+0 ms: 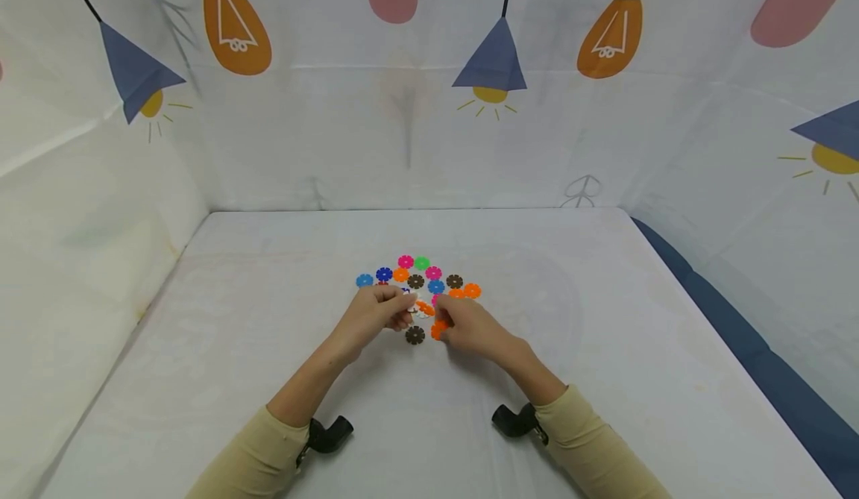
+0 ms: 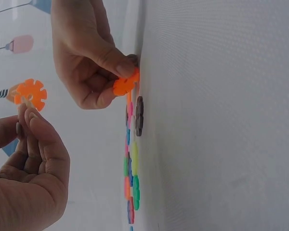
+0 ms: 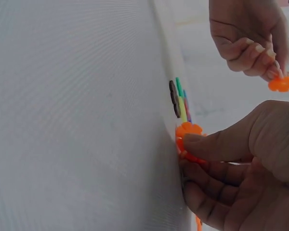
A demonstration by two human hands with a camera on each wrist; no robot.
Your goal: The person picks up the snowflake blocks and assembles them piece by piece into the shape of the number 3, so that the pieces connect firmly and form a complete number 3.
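My left hand [image 1: 371,311] pinches an orange notched disc [image 2: 32,94] at its fingertips, raised above the table. A small pale bit shows at the disc's lower edge in the left wrist view. My right hand [image 1: 475,327] pinches a second orange notched disc [image 3: 188,134] between thumb and fingers, low by the table surface. In the head view this disc [image 1: 438,330] is partly covered by the fingers. A dark brown disc [image 1: 414,335] lies on the table between the two hands, nearer me than the other loose discs.
Several loose notched discs lie in a cluster beyond the hands, among them a green disc [image 1: 421,262], a light blue disc [image 1: 365,280] and an orange disc [image 1: 473,290]. White cloth covers the table [image 1: 282,260]. A printed curtain [image 1: 322,133] hangs behind.
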